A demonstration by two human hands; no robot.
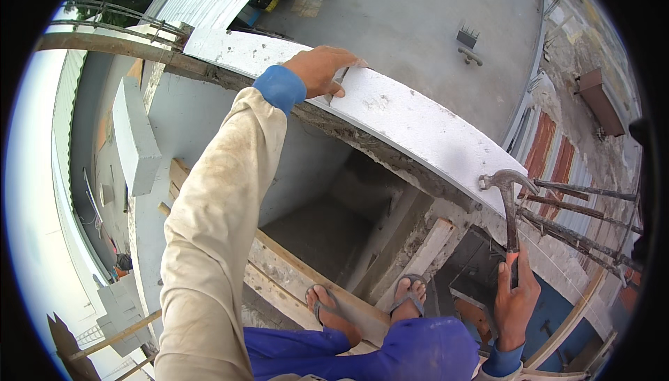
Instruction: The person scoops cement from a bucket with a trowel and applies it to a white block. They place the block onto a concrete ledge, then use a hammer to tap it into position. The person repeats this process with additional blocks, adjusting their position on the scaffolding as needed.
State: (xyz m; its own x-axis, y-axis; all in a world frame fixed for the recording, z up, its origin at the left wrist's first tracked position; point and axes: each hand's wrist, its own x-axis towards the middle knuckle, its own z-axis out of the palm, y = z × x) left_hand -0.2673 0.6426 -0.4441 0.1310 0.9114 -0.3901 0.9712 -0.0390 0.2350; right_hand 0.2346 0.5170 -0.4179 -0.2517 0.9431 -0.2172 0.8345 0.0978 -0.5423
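My left hand (320, 73) grips the left end of a long white lightweight block (425, 119), with fingertips over its top edge and the thumb lower at the near side. The block lies along the top of a wall. Another white block (240, 50) continues the row to the left, partly under my hand. In my right hand (517, 301) is a claw hammer (511, 217), held by its orange-and-dark handle. The hammer's head is over the right end of the block; whether it touches I cannot tell.
Below the wall is a deep opening (320, 231). My sandalled feet stand at wooden planks (296, 269) beside it. Steel rebar (578, 238) sticks out right of the block. A loose white block (136, 137) stands at left. Beyond the wall lies a lower grey floor (411, 25).
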